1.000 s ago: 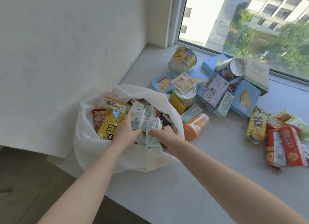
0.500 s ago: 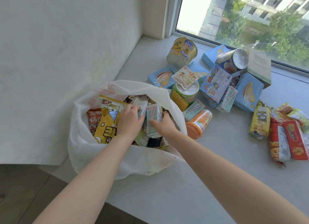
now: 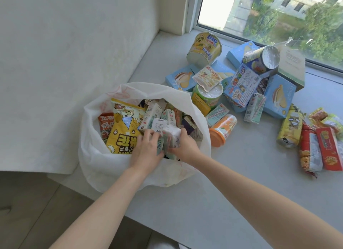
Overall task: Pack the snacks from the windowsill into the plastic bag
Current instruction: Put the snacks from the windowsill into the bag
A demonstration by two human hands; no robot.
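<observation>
**Fingers point(image 3: 151, 135) busy; packing seems half done**

Left hand point(image 3: 146, 150) and right hand point(image 3: 185, 148) grip pale green-and-white drink cartons point(image 3: 171, 141) inside the white plastic bag point(image 3: 96, 155), centre-left. Foil-lidded cups point(image 3: 213, 98), blue cardboard boxes point(image 3: 282, 98) and red noodle packets point(image 3: 328, 150) remain on the grey windowsill point(image 3: 241, 174), right.

Plastic bag point(image 3: 96, 159) left of snacks point(image 3: 246, 85) on windowsill point(image 3: 241, 183).

Home: windowsill point(image 3: 241, 174), window point(image 3: 278, 16), wood floor point(image 3: 27, 211).

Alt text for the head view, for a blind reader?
A left hand and right hand each grip small cartons inside a white plastic bag holding snacks, on a windowsill. Snack cups, blue boxes and noodle packets lie unpacked to the right.
</observation>
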